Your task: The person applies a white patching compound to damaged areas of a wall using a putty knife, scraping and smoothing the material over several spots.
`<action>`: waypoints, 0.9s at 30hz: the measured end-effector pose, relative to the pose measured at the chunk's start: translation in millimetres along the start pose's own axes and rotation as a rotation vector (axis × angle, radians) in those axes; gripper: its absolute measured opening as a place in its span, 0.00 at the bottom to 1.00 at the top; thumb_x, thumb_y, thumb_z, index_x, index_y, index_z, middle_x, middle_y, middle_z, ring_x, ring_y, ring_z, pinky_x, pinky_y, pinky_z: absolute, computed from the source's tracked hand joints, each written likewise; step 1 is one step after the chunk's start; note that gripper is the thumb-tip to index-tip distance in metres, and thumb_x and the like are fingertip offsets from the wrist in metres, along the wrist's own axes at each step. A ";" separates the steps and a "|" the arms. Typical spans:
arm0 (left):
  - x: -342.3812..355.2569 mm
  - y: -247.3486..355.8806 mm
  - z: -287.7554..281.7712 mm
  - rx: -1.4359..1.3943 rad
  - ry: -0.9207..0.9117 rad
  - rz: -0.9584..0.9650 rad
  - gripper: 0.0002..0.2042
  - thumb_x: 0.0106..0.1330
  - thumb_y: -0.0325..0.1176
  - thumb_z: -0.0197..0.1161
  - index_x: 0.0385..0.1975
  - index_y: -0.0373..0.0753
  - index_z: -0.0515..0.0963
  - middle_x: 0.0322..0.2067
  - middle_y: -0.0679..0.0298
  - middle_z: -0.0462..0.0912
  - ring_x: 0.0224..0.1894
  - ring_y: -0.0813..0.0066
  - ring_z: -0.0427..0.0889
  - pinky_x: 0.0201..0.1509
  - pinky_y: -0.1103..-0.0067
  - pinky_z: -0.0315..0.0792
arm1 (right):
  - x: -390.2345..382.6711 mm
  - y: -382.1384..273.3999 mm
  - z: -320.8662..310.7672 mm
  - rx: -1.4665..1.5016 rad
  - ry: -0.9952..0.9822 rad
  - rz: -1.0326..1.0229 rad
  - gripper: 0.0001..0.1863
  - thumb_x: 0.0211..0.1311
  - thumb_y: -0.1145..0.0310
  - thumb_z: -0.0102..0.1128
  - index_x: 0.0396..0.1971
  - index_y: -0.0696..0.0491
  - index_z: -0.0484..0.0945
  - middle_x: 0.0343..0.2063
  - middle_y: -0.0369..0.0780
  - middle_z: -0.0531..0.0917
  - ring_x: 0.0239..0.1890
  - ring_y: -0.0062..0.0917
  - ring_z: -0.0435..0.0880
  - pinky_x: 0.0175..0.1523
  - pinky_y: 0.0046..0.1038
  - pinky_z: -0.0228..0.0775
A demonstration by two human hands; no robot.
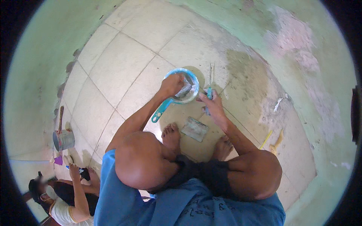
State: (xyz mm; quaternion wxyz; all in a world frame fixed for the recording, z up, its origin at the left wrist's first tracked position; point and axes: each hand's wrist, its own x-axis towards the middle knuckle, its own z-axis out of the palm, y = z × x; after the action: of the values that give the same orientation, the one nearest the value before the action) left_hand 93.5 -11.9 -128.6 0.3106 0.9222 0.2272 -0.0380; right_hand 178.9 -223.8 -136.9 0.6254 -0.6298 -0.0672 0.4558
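Observation:
My left hand (pixel 173 85) reaches into a round blue dipper (pixel 195 83) with a teal handle (pixel 159 112). Its fingers are closed on a crumpled whitish plastic bag (pixel 184 90), with white material beside it. In my right hand (pixel 213 104), just right of the dipper, is a putty knife (pixel 209 90); its teal handle is gripped and its narrow blade points away from me. A smeared grey rectangular plate (pixel 195 129) lies on the tiles between my bare feet, touched by neither hand.
Floor tiles (pixel 135 56) meet green walls with patched areas (pixel 296 37). At left stands a grey metal bucket (pixel 64 139) near a wooden stick (pixel 61 117). A masked co-worker (pixel 71 199) sits at lower left. A yellow strip (pixel 266 139) lies at right.

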 end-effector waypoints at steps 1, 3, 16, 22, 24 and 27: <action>-2.9 0.3 0.7 -0.040 0.027 0.016 0.09 0.60 0.36 0.60 0.33 0.37 0.77 0.36 0.49 0.82 0.41 0.49 0.80 0.43 0.61 0.73 | 8.1 6.6 8.6 0.011 0.006 0.001 0.20 0.57 0.63 0.66 0.44 0.53 0.70 0.33 0.35 0.78 0.31 0.19 0.77 0.27 0.25 0.71; -9.3 0.3 -2.5 -0.084 0.046 0.018 0.09 0.60 0.35 0.60 0.34 0.37 0.77 0.35 0.50 0.82 0.41 0.50 0.80 0.43 0.62 0.73 | 12.4 9.4 17.7 0.047 0.006 -0.001 0.19 0.57 0.63 0.67 0.43 0.53 0.69 0.34 0.35 0.78 0.33 0.19 0.78 0.27 0.25 0.71; -9.8 3.3 -53.6 -0.389 -0.026 -0.092 0.09 0.61 0.31 0.63 0.33 0.32 0.75 0.23 0.62 0.77 0.28 0.76 0.75 0.32 0.74 0.70 | 14.6 14.4 8.4 0.192 -0.029 0.064 0.17 0.61 0.63 0.64 0.46 0.52 0.71 0.33 0.33 0.78 0.33 0.20 0.78 0.26 0.22 0.69; -43.7 7.5 -86.7 -0.537 0.154 -0.169 0.10 0.60 0.28 0.63 0.37 0.32 0.72 0.25 0.64 0.74 0.26 0.80 0.73 0.29 0.80 0.69 | -8.3 0.2 -31.3 0.034 -0.068 0.016 0.14 0.64 0.62 0.59 0.44 0.53 0.71 0.20 0.30 0.70 0.16 0.14 0.68 0.19 0.17 0.59; -50.5 18.9 -90.9 -0.643 0.238 -0.144 0.12 0.60 0.26 0.64 0.40 0.32 0.69 0.27 0.64 0.75 0.27 0.79 0.74 0.30 0.79 0.71 | -24.0 -13.0 -47.4 0.029 -0.141 -0.007 0.12 0.66 0.62 0.56 0.43 0.53 0.71 0.19 0.30 0.70 0.14 0.14 0.66 0.17 0.16 0.58; -54.2 25.2 -90.4 -0.903 0.286 -0.089 0.12 0.60 0.26 0.63 0.40 0.33 0.68 0.28 0.64 0.74 0.28 0.77 0.75 0.34 0.78 0.73 | -65.6 -74.0 -47.5 0.095 -0.259 0.039 0.12 0.68 0.61 0.52 0.43 0.54 0.71 0.20 0.33 0.73 0.13 0.14 0.68 0.17 0.16 0.60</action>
State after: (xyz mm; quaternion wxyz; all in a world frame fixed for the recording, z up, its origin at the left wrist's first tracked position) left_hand 49.7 2.3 -30.5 0.6443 0.6802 0.3006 0.1785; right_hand 208.3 -285.8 -51.3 0.6316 -0.5365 -0.1137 0.5480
